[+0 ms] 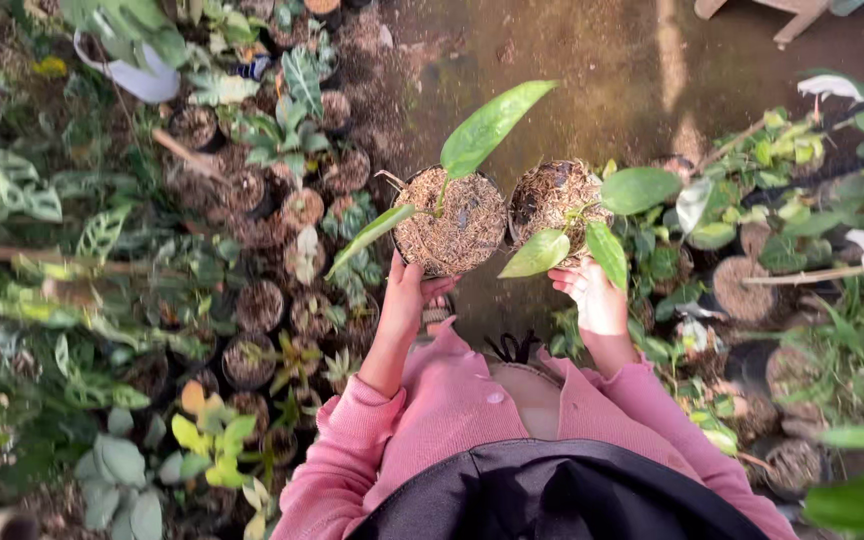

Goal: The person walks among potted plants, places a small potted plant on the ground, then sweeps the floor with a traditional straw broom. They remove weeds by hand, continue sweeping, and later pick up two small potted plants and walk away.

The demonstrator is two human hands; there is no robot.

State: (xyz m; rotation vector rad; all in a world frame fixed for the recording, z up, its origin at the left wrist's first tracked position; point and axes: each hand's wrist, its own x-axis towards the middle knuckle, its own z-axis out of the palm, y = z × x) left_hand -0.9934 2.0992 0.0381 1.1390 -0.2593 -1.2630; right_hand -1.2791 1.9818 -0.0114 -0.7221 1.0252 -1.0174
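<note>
The left hand (404, 300) grips the left pot (449, 222) from below, fingers curled up its side; the right hand (595, 298) holds the right pot (552, 198) the same way. Both pots are held up side by side, rims nearly touching, over a bare dirt path (592, 70). Each carries a small plant with long green leaves (492, 125). Crowded potted plants (252, 300) line the path's left side, more pots (742, 290) the right. A white container (147, 80) sits top left.
</note>
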